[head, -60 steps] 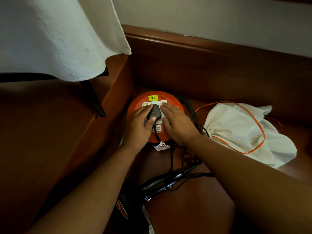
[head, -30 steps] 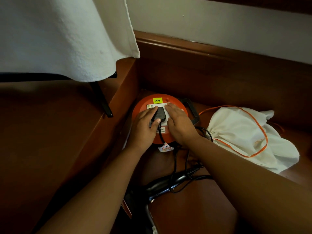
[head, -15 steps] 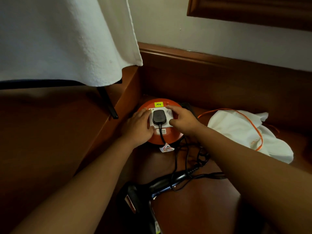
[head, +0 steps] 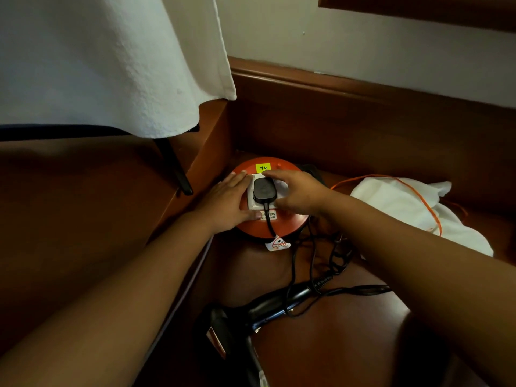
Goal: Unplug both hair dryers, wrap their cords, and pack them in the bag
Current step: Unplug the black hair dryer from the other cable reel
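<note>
Here the black plug (head: pixel 264 189) sits in the white socket on the orange cable reel (head: pixel 282 229), beside the white drawstring bag (head: pixel 405 210). The left hand (head: pixel 226 203) lies flat on the reel, fingers straight; the right hand (head: pixel 297 195) seems to arch loosely over the plug without gripping.

Dim corner, pale wall (head: pixel 363 48), dark wooden skirting (head: pixel 363 93), brown floor (head: pixel 321 344), white cloth (head: pixel 111 60) hanging left

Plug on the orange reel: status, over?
Left hand flat on orange reel, right hand fingers beside plug. Plug seated in socket. Hair dryer cord tangled below; bag right.
</note>
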A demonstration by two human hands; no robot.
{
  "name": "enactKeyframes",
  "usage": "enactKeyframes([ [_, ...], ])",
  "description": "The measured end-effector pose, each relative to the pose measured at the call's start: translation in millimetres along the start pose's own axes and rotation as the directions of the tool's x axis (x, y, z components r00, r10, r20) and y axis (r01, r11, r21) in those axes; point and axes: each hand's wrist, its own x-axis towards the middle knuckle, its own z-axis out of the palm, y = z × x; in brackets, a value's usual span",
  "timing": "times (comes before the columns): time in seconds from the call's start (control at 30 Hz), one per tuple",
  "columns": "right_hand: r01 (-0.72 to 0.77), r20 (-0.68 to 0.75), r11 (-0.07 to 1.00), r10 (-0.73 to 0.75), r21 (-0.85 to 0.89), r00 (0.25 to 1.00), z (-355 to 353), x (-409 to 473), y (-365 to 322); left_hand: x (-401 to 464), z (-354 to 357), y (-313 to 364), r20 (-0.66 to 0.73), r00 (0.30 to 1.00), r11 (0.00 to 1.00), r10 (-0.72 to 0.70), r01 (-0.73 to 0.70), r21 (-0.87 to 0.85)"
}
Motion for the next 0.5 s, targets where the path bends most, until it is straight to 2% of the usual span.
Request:
enactKeyframes([
  [0.13,0.071,0.003,0.989,-0.071,-0.128,0.997,-3.1,-1.2,-3.6,-0.2,2.9,-1.2,0.018,1.000,0.999,-0.006,0.006,-0.047],
  [0.3,0.081,0.020,0.972,-0.079,-0.219,0.997,-5.7,2.9,-6.8,-1.3,3.8,-1.1,0.028,1.000,0.999,0.004,-0.003,-0.041],
  [0.5,0.078,0.003,0.974,-0.080,-0.212,0.997,-7.1,4.3,-11.3,-1.5,4.5,-2.6,0.024,1.000,0.999,0.018,-0.017,-0.051],
])
